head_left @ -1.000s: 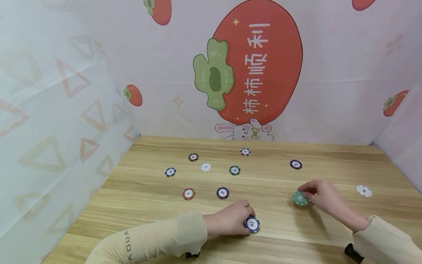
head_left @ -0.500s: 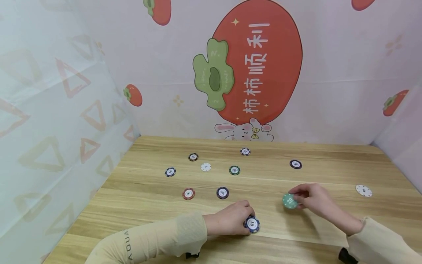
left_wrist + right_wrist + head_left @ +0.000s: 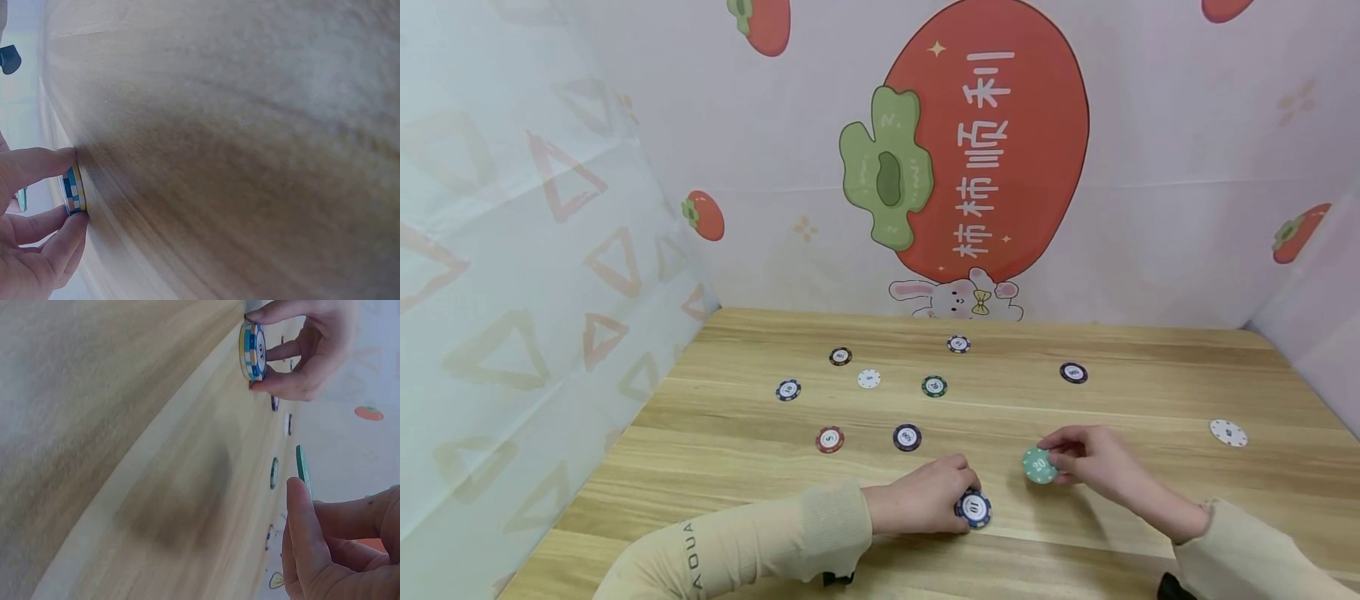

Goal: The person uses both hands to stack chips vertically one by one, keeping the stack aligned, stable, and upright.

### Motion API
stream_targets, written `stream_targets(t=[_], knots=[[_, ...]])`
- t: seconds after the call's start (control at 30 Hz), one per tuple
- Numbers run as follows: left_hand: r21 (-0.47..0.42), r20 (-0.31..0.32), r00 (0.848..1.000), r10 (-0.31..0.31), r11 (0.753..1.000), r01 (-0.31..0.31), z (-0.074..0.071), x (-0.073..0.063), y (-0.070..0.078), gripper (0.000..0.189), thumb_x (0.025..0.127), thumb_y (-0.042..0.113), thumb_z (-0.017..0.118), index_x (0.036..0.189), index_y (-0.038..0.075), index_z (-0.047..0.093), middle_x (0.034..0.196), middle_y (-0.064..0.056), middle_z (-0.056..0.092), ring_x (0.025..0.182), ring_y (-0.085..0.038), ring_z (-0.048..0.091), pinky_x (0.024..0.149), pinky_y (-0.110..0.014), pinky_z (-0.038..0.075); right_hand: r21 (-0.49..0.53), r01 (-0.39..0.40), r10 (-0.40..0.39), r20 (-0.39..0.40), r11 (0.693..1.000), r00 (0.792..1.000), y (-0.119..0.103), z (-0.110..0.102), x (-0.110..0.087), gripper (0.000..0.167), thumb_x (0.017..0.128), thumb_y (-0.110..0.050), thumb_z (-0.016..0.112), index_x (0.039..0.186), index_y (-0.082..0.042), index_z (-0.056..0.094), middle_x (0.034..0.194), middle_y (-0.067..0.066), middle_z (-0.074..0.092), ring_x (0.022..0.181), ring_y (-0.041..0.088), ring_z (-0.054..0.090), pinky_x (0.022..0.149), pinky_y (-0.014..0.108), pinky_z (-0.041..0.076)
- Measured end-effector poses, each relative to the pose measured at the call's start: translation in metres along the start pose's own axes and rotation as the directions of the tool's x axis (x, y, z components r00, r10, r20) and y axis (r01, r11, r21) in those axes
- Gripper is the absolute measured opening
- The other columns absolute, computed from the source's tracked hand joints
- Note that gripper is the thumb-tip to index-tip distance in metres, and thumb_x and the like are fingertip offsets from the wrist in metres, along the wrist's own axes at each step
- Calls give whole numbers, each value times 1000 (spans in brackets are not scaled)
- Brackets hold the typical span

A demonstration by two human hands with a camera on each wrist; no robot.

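The left hand (image 3: pixel 928 498) has its grip closed round a small stack of chips (image 3: pixel 974 510), blue on top, on the table (image 3: pixel 715 450). The right hand (image 3: pixel 1103 465) pinches a green chip (image 3: pixel 1037 467) above the table nearby.

I log a wood-grain bench (image 3: pixel 730 433). Pale backdrop (image 3: pixel 775 125) at its far edge: large red fruit print (image 3: pixel 1045 150) with green leaves (image 3: pixel 898 112) and white characters (image 3: pixel 983 157); below, a white rabbit print (image 3: pixel 951 298) with yellow bow (image 3: pixel 981 302). To my left, a whitish sheet (image 3: pixel 490 242) bears triangle outlines (image 3: pixel 542 177) in red and beige.
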State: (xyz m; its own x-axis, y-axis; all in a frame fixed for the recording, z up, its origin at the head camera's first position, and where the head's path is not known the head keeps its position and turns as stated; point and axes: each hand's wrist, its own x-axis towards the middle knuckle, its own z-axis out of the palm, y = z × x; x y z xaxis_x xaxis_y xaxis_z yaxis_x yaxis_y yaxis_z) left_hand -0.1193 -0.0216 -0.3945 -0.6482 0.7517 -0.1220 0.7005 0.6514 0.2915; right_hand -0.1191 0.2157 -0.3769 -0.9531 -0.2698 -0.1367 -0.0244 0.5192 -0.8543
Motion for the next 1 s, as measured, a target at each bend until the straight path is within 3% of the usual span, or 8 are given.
stream_targets(t=[0.57, 1.0], knots=[[-25, 36, 999, -12, 1000, 12, -2, 1, 1, 38, 72, 21, 77, 105, 10, 62, 90, 7, 49, 79, 0, 45, 71, -11, 39, 119, 22, -34, 96, 993, 995, -1, 25, 1, 19, 82, 8, 54, 99, 17, 57, 80, 9, 57, 71, 18, 57, 60, 28, 53], [-15, 12, 1000, 5, 1000, -5, -2, 0, 1, 37, 70, 19, 77, 103, 9, 62, 86, 8, 48, 76, 0, 43, 68, -10, 37, 146, 5, -27, 151, 989, 988, -1, 42, 1, 18, 83, 6, 55, 97, 16, 58, 80, 9, 57, 71, 18, 57, 59, 28, 53]])
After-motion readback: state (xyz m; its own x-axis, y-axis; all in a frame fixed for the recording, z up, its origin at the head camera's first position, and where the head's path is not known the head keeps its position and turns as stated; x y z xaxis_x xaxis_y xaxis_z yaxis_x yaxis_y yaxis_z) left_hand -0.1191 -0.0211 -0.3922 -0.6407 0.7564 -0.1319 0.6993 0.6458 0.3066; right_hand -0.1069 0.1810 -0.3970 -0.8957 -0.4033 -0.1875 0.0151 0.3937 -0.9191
